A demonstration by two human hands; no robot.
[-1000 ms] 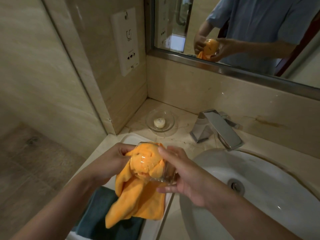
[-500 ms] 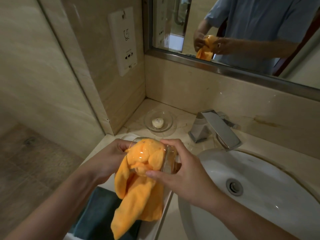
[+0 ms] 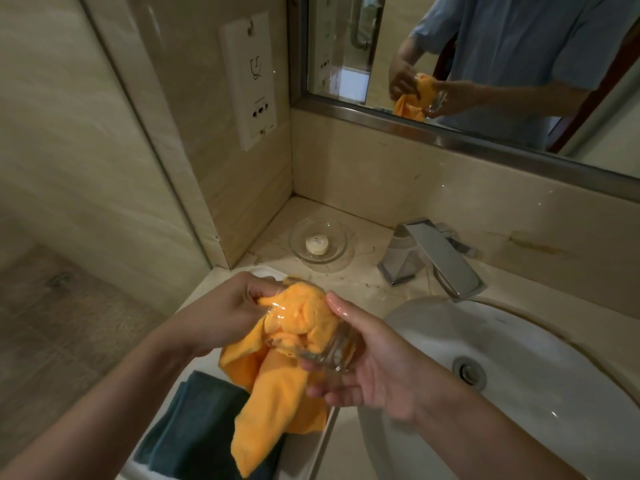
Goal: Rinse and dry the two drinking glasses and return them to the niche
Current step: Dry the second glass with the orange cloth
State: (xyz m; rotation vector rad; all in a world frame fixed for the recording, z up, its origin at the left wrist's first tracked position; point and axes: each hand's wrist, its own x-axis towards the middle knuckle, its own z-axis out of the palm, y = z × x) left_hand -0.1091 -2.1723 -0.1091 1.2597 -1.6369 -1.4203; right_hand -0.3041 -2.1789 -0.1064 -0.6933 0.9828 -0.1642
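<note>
The right hand [image 3: 377,368] grips a clear drinking glass [image 3: 322,334] tipped sideways; the left hand [image 3: 228,313], at its nine o'clock, pinches the orange microfibre cloth [image 3: 277,386] stuffed inside. At three o'clock lies the white oval basin [image 3: 519,358]; at twelve, a glass soap dish [image 3: 318,244].

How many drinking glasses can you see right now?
1. The glass is held over the counter edge by the right hand, with the orange cloth stuffed inside by the left hand. The second glass is out of view.
</note>
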